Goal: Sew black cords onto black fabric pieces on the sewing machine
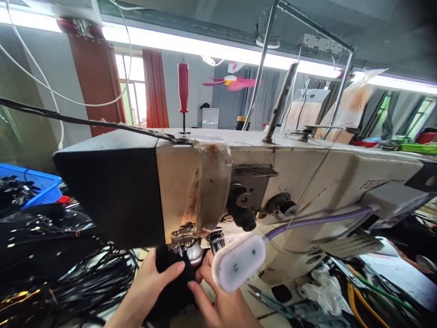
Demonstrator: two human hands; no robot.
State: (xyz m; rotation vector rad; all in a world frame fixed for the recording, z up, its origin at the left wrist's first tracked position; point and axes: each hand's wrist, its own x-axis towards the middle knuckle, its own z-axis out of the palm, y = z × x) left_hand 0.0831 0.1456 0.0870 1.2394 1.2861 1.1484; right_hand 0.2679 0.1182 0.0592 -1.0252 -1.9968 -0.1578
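Note:
A worn cream sewing machine point(307, 173) fills the middle of the view, its head partly covered in black. Under its needle area point(191, 241) lies a piece of black fabric point(172, 284). My left hand point(150, 284) grips the fabric from the left, thumb pressed on top. My right hand point(218, 305) pinches the same fabric from the right, just below the presser foot. A white oval lamp point(239, 263) on a purple gooseneck hangs in front of my right hand and hides part of it.
A heap of black straps point(61, 273) covers the left side, with a blue basket point(37, 184) behind it. Scissors point(273, 300), tools and white scraps point(321, 291) lie at the right. A red-handled screwdriver point(183, 91) stands on the machine top, beside the thread stand point(269, 68).

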